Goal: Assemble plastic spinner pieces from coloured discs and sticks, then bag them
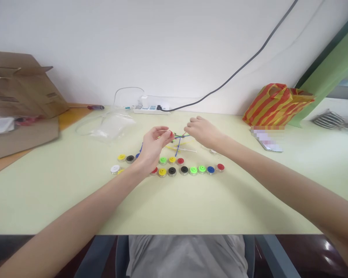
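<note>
My left hand (pixel 153 144) is raised over the table, its thumb and fingers closed on a small red piece (pixel 171 134) at the tips. My right hand (pixel 201 129) is closed in a pinch by the far side of a pile of thin coloured sticks; what it grips is too small to make out. A blue stick (pixel 178 146) and a white stick (pixel 188 150) lie between the hands. Nearer to me stand rows of small round discs with clear bases, among them a yellow disc (pixel 162 172), a black disc (pixel 172 171) and a red disc (pixel 220 167). My left forearm hides some discs.
A clear plastic bag (pixel 113 125) lies at the back left, near a screwdriver (pixel 95 107) and an open cardboard box (pixel 26 85). A power strip (pixel 151 111) with a dark cable is along the wall. To the right are a striped bag (pixel 274 104) and a phone (pixel 266 140).
</note>
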`<state>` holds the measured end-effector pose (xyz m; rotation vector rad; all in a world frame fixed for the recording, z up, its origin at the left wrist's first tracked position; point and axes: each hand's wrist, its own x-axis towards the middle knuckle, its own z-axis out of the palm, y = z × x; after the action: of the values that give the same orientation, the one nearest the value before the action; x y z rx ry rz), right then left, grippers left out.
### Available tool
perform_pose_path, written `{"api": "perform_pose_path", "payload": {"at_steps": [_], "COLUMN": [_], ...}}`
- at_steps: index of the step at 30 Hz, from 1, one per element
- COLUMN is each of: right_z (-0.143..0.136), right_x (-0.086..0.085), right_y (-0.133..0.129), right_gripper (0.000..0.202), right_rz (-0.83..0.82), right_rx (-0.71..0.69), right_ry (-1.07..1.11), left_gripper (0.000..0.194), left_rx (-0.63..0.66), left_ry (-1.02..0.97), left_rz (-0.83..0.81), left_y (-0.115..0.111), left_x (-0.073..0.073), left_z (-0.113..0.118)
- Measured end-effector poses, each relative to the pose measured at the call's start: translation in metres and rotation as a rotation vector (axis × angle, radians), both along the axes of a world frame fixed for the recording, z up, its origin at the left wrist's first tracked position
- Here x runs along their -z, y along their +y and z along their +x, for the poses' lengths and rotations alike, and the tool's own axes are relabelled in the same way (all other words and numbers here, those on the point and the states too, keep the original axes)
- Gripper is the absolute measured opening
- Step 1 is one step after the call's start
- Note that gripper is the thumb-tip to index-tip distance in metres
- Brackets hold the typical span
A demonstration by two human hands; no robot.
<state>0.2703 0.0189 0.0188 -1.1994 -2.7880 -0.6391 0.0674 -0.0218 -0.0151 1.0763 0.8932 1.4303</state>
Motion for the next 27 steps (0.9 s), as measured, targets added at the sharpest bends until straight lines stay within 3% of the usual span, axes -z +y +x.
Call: {"api": "perform_pose_path", "payload": {"at_steps": [3, 6, 9, 13, 17, 22, 27], "right_z": [-0.004, -0.005, -0.003, 0.001, 0.001, 0.002, 0.007], "right_x": [-0.012, -0.018, -0.014, 0.003, 0.013, 0.007, 0.008], "right_y": [0.011, 0.013, 0.006, -0.009, -0.023, -0.044, -0.059], "right_gripper": [0.02, 0.023, 0.023, 0.02, 0.018, 0.013, 0.015], "right_rz": [0.056, 0.022, -0.222, -0.641, -0.594, -0.5, -0.557], "right_rx": [-0.072, 0.042, 0.23, 0.241, 0.243, 0.248, 0.285], "right_ry": [-0.081, -0.02, 0.21, 0.492, 0.591, 0.565, 0.45], "left_gripper": [0.025, 0.026, 0.025, 0.025, 0.023, 0.021, 0.019], "left_rx": [-0.004, -0.007, -0.001, 0.014, 0.007, 0.003, 0.012], "left_ry": [0.011, 0.021, 0.007, -0.004, -0.01, -0.015, 0.0], "left_rz": [0.008, 0.011, 0.017, 0.018, 0.013, 0.032, 0.025], "left_y": [0.0, 0.001, 0.002, 0.003, 0.003, 0.004, 0.002], "left_x": [-0.001, 0.0, 0.001, 0.003, 0.001, 0.001, 0.0], "left_z": [-0.001, -0.001, -0.002, -0.002, -0.001, 0.0, -0.001]}}
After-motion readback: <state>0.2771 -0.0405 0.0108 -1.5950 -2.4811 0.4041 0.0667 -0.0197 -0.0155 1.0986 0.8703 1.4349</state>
